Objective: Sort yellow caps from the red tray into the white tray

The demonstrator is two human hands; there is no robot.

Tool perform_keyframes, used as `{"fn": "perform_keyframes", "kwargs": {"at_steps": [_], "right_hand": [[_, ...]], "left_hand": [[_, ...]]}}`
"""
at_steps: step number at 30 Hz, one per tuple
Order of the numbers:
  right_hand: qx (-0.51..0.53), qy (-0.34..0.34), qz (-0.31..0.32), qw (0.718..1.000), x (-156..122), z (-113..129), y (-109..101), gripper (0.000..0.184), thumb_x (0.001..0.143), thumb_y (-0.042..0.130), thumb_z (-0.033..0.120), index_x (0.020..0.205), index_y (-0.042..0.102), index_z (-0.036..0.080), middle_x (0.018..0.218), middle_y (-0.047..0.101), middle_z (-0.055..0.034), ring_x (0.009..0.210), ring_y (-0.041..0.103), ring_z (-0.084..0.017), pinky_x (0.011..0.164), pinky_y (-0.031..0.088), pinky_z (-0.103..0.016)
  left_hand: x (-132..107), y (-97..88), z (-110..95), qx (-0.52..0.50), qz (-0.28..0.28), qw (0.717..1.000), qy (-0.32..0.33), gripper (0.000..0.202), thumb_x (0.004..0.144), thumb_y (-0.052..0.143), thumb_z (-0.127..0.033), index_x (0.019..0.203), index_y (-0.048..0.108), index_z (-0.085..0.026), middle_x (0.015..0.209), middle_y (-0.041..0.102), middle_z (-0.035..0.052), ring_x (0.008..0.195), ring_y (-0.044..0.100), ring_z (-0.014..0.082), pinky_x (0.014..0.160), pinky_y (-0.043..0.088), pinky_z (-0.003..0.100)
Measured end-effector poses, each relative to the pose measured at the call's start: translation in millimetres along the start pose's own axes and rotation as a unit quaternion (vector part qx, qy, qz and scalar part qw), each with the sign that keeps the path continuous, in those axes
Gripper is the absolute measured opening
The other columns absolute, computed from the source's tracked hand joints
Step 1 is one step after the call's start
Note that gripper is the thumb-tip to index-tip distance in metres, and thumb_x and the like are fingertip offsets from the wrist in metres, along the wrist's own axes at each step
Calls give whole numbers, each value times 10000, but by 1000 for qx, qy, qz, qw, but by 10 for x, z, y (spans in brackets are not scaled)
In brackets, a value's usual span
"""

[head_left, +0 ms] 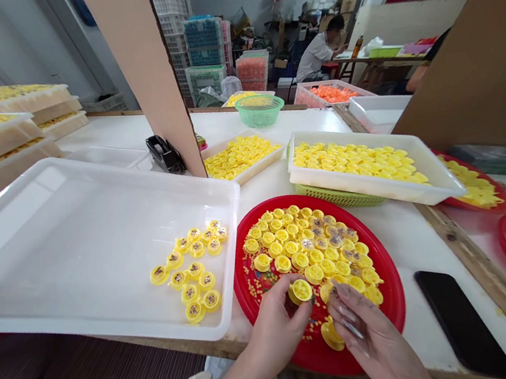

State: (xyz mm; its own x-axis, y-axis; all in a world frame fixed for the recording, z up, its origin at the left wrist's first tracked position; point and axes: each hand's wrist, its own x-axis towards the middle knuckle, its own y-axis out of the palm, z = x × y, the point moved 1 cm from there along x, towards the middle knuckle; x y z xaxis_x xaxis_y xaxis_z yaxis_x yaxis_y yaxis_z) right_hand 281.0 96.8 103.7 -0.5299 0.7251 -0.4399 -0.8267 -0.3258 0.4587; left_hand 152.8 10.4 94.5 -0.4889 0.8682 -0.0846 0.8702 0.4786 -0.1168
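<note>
Over the red tray, my left hand pinches a round yellow plastic piece, its ribbed face up. Close beside it, my right hand is closed around a slim silvery tool, its kind partly hidden by the fingers. Its fingertips are near small dark-printed bits that I cannot make out clearly. Many similar yellow pieces fill the red tray, with clear printed discs scattered over some and tiny yellow bits around them. One yellow piece lies under my right hand.
On the left, a large white tray holds several yellow pieces with printed faces. White trays of yellow pieces stand behind. A black phone lies at right. Cardboard panels rise at both sides. A person sits farther back.
</note>
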Motion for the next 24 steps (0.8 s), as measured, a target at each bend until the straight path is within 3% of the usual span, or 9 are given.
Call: {"fn": "perform_keyframes", "kwargs": {"at_steps": [3,4,8,11,15,20,24], "right_hand": [[23,84,-2,996,-15,-101,57,316,598,893,344,749,651,210,598,565,59,481,484,-50,411,406,-118],[14,82,5,997,-18,-132,71,314,614,885,351,740,636,206,615,563,57,503,487,-52,441,420,-123],[-67,-25,49,996,-19,-240,65,278,727,801,424,782,634,209,717,574,38,639,515,-78,572,463,-146],[-133,-106,66,983,-24,-291,33,230,813,715,446,821,631,232,758,575,36,706,523,-94,662,484,-159],[-186,-165,79,965,-48,-291,38,230,840,666,487,836,650,258,761,600,25,718,564,-116,689,513,-176],[-232,-198,44,951,-43,-285,1,294,805,669,558,937,708,299,911,702,-9,844,651,-163,733,548,-204],[-267,-197,3,943,51,-411,-165,374,801,655,579,1026,716,286,1072,712,-40,1021,648,-217,857,549,-276]], "left_hand": [[-51,23,-87,43,11,998,34,294,829,519,-112,1115,567,-160,1084,666,84,1013,619,207,922,473,335],[-73,24,-117,52,22,997,45,306,840,502,-112,1139,551,-158,1122,649,97,1064,604,211,961,461,347],[-165,-18,-204,75,100,989,81,420,857,499,-132,1271,441,-165,1274,553,126,1218,522,223,1061,411,376],[-196,-48,-191,90,138,982,95,497,870,566,-235,1322,373,-163,1333,496,154,1240,498,253,1052,424,406],[-170,-1,-106,97,116,984,91,348,971,437,-392,1237,439,-167,1220,547,142,1143,544,246,997,452,427],[-117,91,-74,103,73,985,119,283,1012,320,-363,1128,488,-167,1091,580,116,1019,569,217,922,474,401],[-84,94,-97,110,63,978,167,261,1017,305,-323,1098,500,-170,1056,580,103,980,562,201,903,476,379]]}}
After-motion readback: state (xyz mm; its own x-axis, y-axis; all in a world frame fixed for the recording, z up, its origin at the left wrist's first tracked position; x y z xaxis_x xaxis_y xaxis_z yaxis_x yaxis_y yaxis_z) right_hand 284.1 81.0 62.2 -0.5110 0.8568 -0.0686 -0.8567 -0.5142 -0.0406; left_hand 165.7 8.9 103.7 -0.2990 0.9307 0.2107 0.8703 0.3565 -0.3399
